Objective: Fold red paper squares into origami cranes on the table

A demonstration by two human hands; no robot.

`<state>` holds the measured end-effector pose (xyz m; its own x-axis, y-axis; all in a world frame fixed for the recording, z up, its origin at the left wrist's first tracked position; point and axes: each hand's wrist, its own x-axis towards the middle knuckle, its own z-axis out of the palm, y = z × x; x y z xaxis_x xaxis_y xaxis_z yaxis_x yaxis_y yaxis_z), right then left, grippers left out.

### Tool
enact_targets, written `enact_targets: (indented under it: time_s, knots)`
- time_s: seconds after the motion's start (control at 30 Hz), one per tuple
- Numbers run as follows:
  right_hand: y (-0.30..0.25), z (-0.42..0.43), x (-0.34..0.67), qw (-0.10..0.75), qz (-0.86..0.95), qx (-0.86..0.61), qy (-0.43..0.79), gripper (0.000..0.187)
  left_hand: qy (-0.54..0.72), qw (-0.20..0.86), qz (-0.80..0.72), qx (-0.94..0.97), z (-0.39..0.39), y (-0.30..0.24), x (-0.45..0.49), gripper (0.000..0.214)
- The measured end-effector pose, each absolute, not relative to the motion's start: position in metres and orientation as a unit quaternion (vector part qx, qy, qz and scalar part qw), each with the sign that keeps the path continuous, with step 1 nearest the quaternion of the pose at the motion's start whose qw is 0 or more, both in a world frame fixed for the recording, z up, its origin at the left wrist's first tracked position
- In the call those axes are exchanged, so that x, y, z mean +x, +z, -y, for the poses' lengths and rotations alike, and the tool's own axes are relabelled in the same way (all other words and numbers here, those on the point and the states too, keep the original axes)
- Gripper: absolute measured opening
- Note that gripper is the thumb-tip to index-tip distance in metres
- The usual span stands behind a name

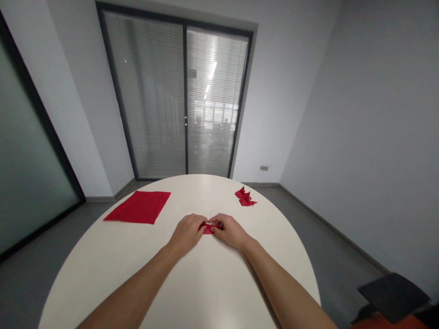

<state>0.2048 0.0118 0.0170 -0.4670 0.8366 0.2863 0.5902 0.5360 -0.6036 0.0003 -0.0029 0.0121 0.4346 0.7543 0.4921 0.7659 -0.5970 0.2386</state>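
Between my hands, near the middle of the white table, is a small folded piece of red paper (208, 230). My left hand (188, 231) grips its left side, thumb in front and fingers curled behind. From the right, my right hand (229, 230) pinches the other side with its thumb and fingers. Much of the folded paper is hidden by my fingers, so its exact shape cannot be made out. Beyond my right hand lie small folded red paper figures (246, 197) with pointed tips, close together.
A flat red sheet (139, 208), maybe a stack, lies on the left of the round white table (192, 288). A dark chair part (393, 294) stands at the lower right, off the table. Behind the table are a glass door with blinds (154, 100) and grey walls.
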Motion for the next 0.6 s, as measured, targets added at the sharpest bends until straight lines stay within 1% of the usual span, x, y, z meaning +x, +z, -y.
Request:
enact_targets:
  time_s: [0.13,0.47,0.6]
  knots:
    - [0.0192,-0.0110,0.2045,0.268,0.840,-0.429,0.195,0.021,-0.264,0.008,0.457,-0.849,0.0035,0.0131,0.0004,0.016]
    - [0.0265,-0.0126,0.2065,0.235,0.858,-0.424,0.169,0.023,-0.263,-0.028,0.467,-0.844,0.0063,0.0135,0.0007,0.021]
    - [0.0219,-0.0110,0.2062,0.259,0.846,-0.435,0.166,0.023,-0.271,-0.037,0.477,-0.835,0.0046,0.0122,0.0001,0.022]
